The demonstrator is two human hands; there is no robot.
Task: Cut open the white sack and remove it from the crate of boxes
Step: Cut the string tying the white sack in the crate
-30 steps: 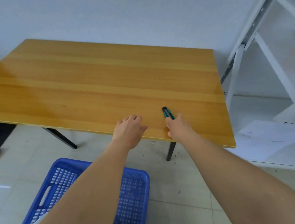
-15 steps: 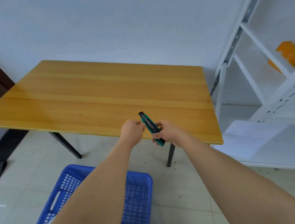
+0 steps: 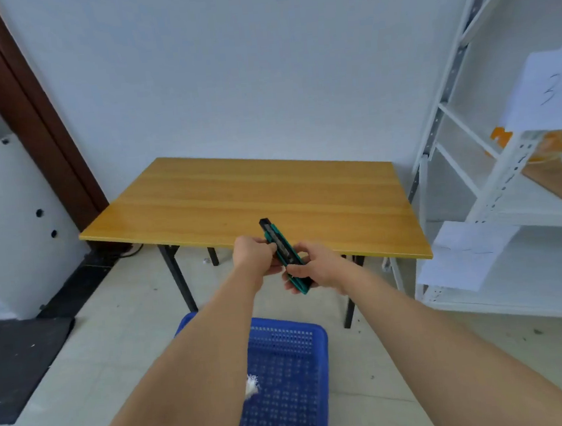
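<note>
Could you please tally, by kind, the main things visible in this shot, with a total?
Utility knife, held by the left hand and right hand: 1
Wooden table: 1
Blue crate: 1
White shelving rack: 1
Total: 4

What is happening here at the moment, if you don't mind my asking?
A person holds a green utility knife in both hands, the right hand gripping its handle and the left hand at its middle, in front of the wooden table. The blue crate sits on the floor below, with a bit of white sack showing, not yet cut.
</note>
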